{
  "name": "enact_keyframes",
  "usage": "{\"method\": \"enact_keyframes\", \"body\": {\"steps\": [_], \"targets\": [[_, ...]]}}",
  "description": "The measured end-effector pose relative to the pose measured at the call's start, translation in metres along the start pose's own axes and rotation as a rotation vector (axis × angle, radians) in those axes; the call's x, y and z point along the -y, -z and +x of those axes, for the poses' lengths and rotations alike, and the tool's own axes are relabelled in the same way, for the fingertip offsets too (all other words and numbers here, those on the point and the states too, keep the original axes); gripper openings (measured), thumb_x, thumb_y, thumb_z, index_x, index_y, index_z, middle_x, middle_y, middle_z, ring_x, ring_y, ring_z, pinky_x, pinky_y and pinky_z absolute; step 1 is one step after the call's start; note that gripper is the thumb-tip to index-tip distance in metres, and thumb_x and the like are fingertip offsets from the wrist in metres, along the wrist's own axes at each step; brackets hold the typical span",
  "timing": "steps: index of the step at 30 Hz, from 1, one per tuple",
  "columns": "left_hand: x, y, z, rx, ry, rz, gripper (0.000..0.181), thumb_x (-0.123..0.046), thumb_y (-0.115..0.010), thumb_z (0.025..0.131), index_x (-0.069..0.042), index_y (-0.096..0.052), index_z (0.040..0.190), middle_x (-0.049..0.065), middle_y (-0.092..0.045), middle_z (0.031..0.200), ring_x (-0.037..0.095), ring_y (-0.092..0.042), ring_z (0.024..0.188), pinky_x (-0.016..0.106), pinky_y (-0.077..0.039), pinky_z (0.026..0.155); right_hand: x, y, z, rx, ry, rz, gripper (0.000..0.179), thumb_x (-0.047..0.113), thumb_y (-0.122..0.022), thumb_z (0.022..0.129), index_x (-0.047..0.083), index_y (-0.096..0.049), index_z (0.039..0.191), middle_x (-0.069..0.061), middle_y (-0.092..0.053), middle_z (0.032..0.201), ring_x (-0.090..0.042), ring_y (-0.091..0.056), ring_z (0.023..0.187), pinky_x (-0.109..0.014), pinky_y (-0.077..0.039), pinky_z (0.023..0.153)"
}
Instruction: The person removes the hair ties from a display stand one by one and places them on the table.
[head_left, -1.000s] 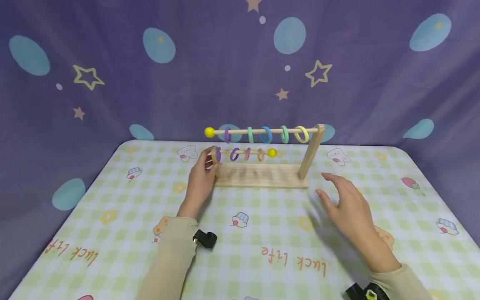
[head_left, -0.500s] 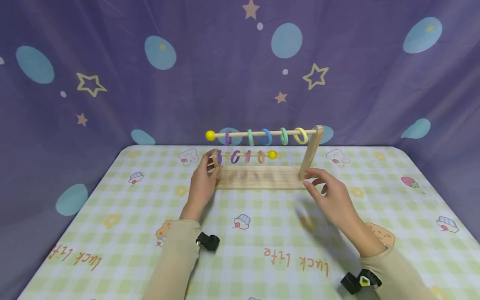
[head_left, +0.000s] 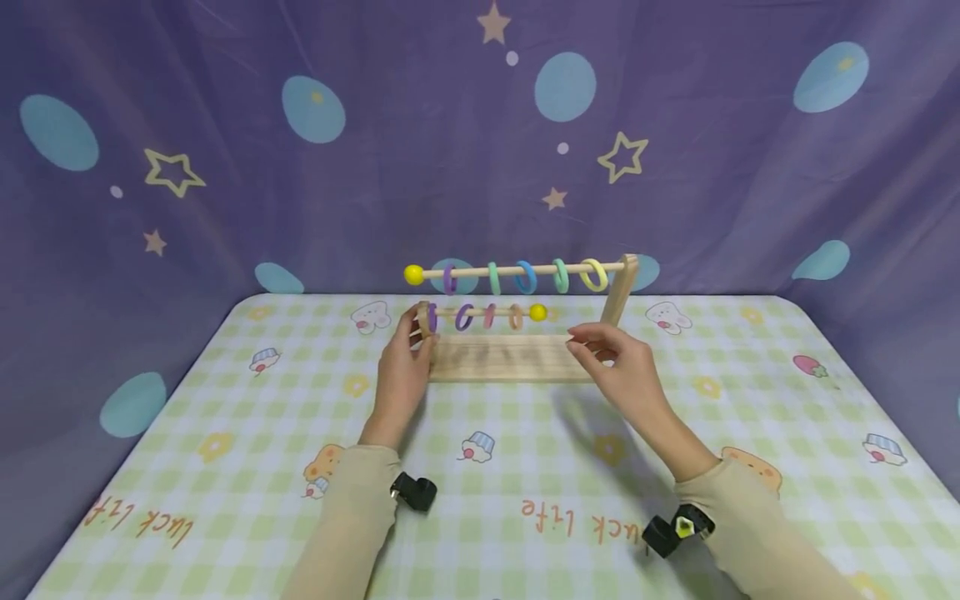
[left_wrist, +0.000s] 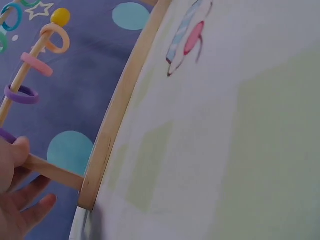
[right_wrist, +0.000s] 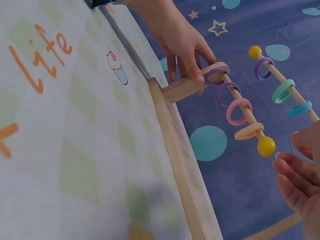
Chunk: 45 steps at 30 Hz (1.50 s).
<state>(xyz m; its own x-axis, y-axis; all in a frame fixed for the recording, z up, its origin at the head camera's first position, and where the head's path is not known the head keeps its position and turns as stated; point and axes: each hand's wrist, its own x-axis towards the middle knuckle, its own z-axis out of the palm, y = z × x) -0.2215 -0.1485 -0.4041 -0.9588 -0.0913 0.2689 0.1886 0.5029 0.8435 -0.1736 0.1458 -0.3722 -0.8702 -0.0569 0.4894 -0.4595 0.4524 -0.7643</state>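
A wooden ring stand point(head_left: 502, 358) rests on the table, with two rods held by end posts. My left hand point(head_left: 402, 367) grips its short left post point(right_wrist: 185, 89), thumb on one side and fingers on the other. Two purple rings, a pink ring point(right_wrist: 239, 111) and an orange ring point(right_wrist: 249, 131) hang on the lower rod, which ends in a yellow ball point(head_left: 537, 312). Just right of that ball, my right hand point(head_left: 622, 367) hovers before the base, fingers loosely bent and holding nothing. It covers the base's right end and the foot of the tall post.
The upper rod point(head_left: 472, 272) carries purple, green, blue and yellow rings and a yellow ball point(head_left: 414, 274) at its left end. The tall right post point(head_left: 621, 287) supports it. A checked tablecloth point(head_left: 480, 492) covers the table; a purple curtain point(head_left: 420, 167) hangs behind.
My right hand has moved left, from beside the stand to in front of its base, close to the lower rod's ball. Its thumb and fingers have drawn nearer together. The left hand keeps its grip.
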Motion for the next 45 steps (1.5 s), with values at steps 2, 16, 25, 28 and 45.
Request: {"method": "enact_keyframes", "body": {"steps": [2, 16, 25, 28, 45], "targets": [[0.001, 0.001, 0.0, 0.002, 0.015, -0.031, 0.053, -0.013, -0.058, 0.101, -0.013, -0.039, 0.151, 0.019, -0.055, 0.137, 0.033, -0.056, 0.122, 0.042, -0.05, 0.098, 0.001, -0.005, 0.001, 0.0, -0.015, 0.014, 0.016, 0.012, -0.071, 0.093, 0.005, -0.073, 0.107, -0.007, -0.072, 0.095, -0.023, -0.066, 0.078, -0.019, -0.052, 0.069], [0.0, 0.003, 0.0, 0.029, 0.06, -0.095, 0.053, -0.016, -0.059, 0.101, -0.013, -0.04, 0.15, 0.017, -0.053, 0.139, 0.032, -0.054, 0.125, 0.042, -0.049, 0.099, -0.005, -0.037, 0.013, -0.043, -0.031, 0.081, 0.011, 0.009, -0.075, 0.089, 0.003, -0.076, 0.098, -0.009, -0.074, 0.09, -0.016, -0.064, 0.073, -0.018, -0.049, 0.065], [-0.001, 0.003, -0.002, 0.019, 0.058, -0.089, 0.053, -0.014, -0.06, 0.1, -0.011, -0.042, 0.149, 0.019, -0.054, 0.138, 0.033, -0.056, 0.123, 0.042, -0.049, 0.099, -0.009, -0.052, 0.018, -0.129, -0.021, 0.123, 0.012, 0.009, -0.076, 0.088, -0.001, -0.077, 0.096, -0.014, -0.075, 0.096, -0.033, -0.065, 0.074, -0.019, -0.05, 0.066], [-0.002, 0.004, 0.0, 0.022, 0.058, -0.09, 0.053, -0.014, -0.06, 0.1, -0.011, -0.042, 0.149, 0.019, -0.054, 0.138, 0.032, -0.056, 0.123, 0.042, -0.05, 0.098, -0.009, -0.056, 0.02, -0.154, -0.033, 0.141, 0.012, 0.008, -0.075, 0.088, -0.001, -0.077, 0.097, -0.014, -0.074, 0.098, -0.029, -0.065, 0.075, -0.018, -0.05, 0.067], [-0.005, 0.006, 0.001, 0.022, 0.048, -0.067, 0.051, -0.015, -0.061, 0.1, -0.008, -0.044, 0.148, 0.02, -0.056, 0.136, 0.033, -0.057, 0.122, 0.041, -0.05, 0.098, -0.012, -0.074, 0.023, -0.187, -0.08, 0.106, 0.014, 0.007, -0.075, 0.089, -0.001, -0.077, 0.099, -0.013, -0.075, 0.095, -0.03, -0.066, 0.07, -0.023, -0.051, 0.062]]}}
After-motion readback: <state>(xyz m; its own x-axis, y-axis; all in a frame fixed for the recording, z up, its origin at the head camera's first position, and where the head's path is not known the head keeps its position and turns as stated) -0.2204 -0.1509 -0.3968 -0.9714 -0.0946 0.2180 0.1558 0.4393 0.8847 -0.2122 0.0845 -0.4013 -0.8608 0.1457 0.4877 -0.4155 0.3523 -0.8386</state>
